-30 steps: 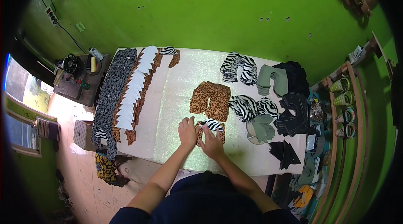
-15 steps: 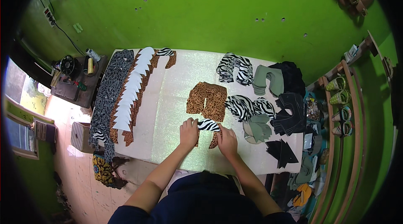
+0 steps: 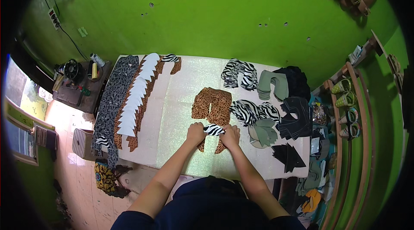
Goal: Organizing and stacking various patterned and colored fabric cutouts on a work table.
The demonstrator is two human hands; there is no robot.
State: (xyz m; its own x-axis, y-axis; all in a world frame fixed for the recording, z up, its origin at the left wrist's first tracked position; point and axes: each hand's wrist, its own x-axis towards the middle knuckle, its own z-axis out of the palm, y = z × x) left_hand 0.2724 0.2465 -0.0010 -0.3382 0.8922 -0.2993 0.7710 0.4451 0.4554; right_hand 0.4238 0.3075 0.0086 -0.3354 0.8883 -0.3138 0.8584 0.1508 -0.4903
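Observation:
Near the middle of the table, a small zebra-striped piece [image 3: 214, 129] lies across the top of a U-shaped leopard-print piece [image 3: 220, 147], whose two legs point toward me. My left hand [image 3: 196, 133] has its fingers closed on the striped piece's left end. At its right end my right hand [image 3: 231, 136] grips with curled fingers. Both hands partly cover the leopard-print piece. Just beyond them sits a pile of leopard-print pieces [image 3: 219, 100], close to the striped piece's upper edge.
On the left run overlapping rows of grey patterned pieces [image 3: 114, 100] and leopard-print pieces topped with white pointed pieces [image 3: 134, 100]. Zebra-striped pieces [image 3: 248, 111], green pieces [image 3: 273, 84] and black pieces [image 3: 295, 118] lie to the right. A sandal rack [image 3: 340, 143] stands beyond the table's right edge.
Both hands have curled more tightly round the ends of the zebra-striped piece, covering more of it. The view has shifted slightly; the other pieces lie as before.

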